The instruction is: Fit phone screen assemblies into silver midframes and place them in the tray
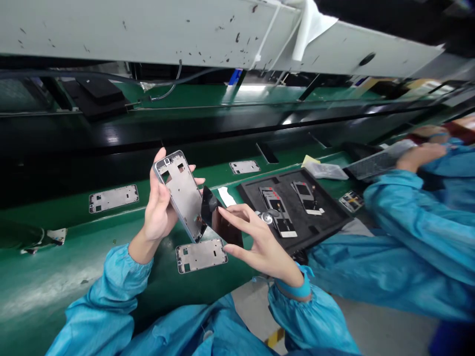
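My left hand is closed round a phone frame, a silver-grey plate with a pale rim and cut-outs, held tilted above the bench. In my right hand is a black phone screen, gripped by its edges between thumb and fingers. The screen's left edge overlaps the lower right part of the held frame; whether they touch I cannot tell. Just below them another phone frame lies flat on the green bench. A blue band circles my right wrist.
More frames lie on the bench, a left one and a far one. At right, a black foam tray bears several phone parts. A co-worker's blue sleeve is beyond it. A grey beam hangs overhead.
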{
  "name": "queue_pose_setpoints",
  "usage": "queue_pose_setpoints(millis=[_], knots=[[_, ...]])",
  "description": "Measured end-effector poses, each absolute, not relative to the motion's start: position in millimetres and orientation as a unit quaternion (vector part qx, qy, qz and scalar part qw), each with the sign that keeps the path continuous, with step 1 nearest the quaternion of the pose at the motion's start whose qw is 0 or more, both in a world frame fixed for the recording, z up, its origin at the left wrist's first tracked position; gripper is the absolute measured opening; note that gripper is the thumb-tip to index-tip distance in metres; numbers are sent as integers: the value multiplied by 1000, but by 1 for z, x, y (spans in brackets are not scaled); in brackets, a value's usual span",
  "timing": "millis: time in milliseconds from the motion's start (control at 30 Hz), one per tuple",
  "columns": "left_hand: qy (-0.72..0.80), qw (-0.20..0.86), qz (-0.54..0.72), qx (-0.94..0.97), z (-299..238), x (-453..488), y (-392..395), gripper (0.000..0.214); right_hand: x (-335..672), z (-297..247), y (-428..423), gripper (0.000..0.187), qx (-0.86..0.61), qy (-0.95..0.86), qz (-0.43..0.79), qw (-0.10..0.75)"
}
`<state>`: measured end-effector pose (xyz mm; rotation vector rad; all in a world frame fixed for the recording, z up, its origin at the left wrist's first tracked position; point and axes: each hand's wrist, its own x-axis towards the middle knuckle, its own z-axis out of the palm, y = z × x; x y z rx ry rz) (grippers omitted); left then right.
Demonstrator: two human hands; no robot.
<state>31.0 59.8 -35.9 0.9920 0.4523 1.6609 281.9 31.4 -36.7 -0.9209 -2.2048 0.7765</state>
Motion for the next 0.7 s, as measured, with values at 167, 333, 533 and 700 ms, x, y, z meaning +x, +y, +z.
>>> queue_pose_setpoints(millis=[167, 333, 533, 700], knots=[[178, 534, 674, 478, -39, 26, 60, 58, 269, -37, 38, 68, -331, -821, 337, 321], [229, 489, 654, 530, -39, 16, 64, 60, 243, -53, 45, 87, -335, -737, 421, 409], [235, 492, 661, 516, -33, 4, 69, 64, 249, -61, 37, 82, -322, -730, 450, 401], [261, 474, 652, 532, -36, 9, 68, 65, 235, -64, 38, 85, -329, -722, 434, 427]])
